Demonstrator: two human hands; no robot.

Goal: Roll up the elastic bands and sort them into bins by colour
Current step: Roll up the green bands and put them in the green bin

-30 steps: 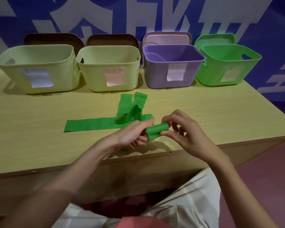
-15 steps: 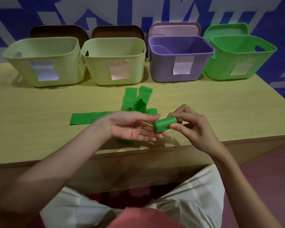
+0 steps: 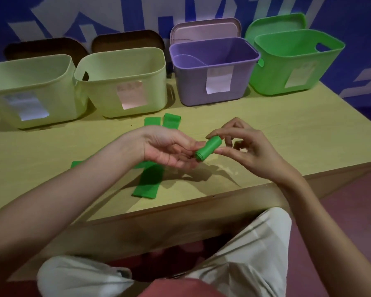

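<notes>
A rolled green elastic band (image 3: 208, 147) is held above the table between both hands. My right hand (image 3: 247, 150) pinches its far end with thumb and fingers. My left hand (image 3: 169, 148) lies palm up, its fingertips touching the roll's near end. Flat green bands (image 3: 148, 183) lie crossed on the table under my left hand, with two ends (image 3: 162, 121) showing beyond my wrist. The green bin (image 3: 296, 61) stands at the back right.
Two pale yellow-green bins (image 3: 30, 91) (image 3: 122, 82) and a purple bin (image 3: 214, 69) stand in a row at the back of the wooden table (image 3: 287, 125). Lids lean behind the bins. The table's front edge runs just below my hands.
The roll is finished and lifted off the table. My left hand has opened palm up under it. The camera has tilted, so the bins look nearer.
</notes>
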